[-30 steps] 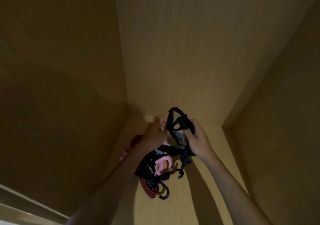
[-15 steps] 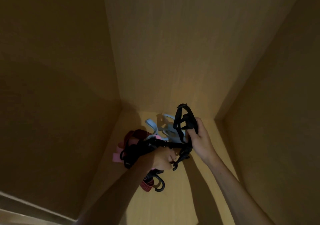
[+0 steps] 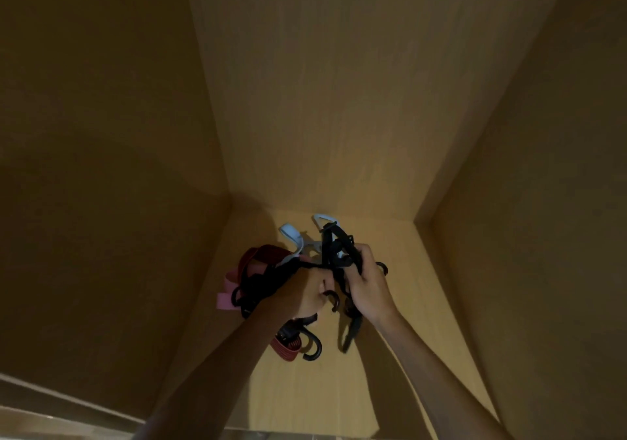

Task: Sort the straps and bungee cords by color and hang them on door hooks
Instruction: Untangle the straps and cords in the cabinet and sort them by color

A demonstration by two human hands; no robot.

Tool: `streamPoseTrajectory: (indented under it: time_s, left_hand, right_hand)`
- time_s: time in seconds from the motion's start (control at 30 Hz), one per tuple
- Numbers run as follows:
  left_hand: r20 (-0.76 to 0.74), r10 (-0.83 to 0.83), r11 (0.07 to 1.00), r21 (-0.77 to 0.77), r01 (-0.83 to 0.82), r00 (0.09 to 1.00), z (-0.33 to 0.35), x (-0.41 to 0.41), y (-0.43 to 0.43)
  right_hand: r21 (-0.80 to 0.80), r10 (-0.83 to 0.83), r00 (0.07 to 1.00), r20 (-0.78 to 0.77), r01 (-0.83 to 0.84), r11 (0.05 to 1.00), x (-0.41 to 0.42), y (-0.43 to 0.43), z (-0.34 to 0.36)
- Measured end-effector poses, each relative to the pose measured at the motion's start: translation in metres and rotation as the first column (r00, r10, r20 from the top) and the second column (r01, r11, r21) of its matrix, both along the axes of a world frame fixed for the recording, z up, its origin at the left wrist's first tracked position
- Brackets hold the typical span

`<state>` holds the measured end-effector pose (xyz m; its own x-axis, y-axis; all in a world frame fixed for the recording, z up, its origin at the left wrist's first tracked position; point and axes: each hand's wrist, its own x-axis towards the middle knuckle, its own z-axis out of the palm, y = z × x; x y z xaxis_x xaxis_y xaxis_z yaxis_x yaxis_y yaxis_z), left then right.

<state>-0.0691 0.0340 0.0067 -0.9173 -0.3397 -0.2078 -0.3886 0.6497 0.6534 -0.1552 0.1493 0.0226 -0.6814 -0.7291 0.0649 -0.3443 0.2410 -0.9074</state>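
Black straps (image 3: pixel 334 249) held above the cupboard floor (image 3: pixel 427 270): your left hand (image 3: pixel 305 290) has swung back beside your right hand (image 3: pixel 368 283), both hands gripping the tangle. Blue strap (image 3: pixel 298 236) and red cord (image 3: pixel 288 344) stay down, so black looks nearly sorted out

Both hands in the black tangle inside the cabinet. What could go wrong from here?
1. The black straps gripped by the left hand and right hand overlap the light blue strap and pink strap; lifting may drag those along.
2. The red bungee cord sits below the left wrist; its black hook could snag a dangling loop.
3. Dim light: the dark red strap may be mistaken for black.
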Motion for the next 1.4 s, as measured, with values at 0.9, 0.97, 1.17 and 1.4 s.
streamPoseTrajectory:
  time_s: [0.9,0.97,1.17,1.4]
  left_hand:
    - [-0.402,0.385,0.905,0.341,-0.254,0.831,0.083,-0.018,-0.001]
    - [-0.373,0.357,0.912,0.339,-0.232,0.856,0.082,-0.02,0.001]
    - [-0.359,0.349,0.914,0.335,-0.229,0.866,0.089,-0.021,0.006]
    - [-0.239,0.212,0.931,0.343,-0.122,0.948,0.096,-0.016,0.001]
  right_hand:
    - [-0.048,0.02,0.972,0.234,-0.009,0.999,-0.03,0.031,0.065]
    - [-0.077,0.032,0.964,0.264,-0.012,0.997,-0.028,0.031,0.065]
    - [0.058,0.068,0.992,0.107,-0.074,0.996,-0.026,0.028,0.063]
    - [0.003,0.037,0.986,0.164,-0.038,0.999,-0.022,0.027,0.065]
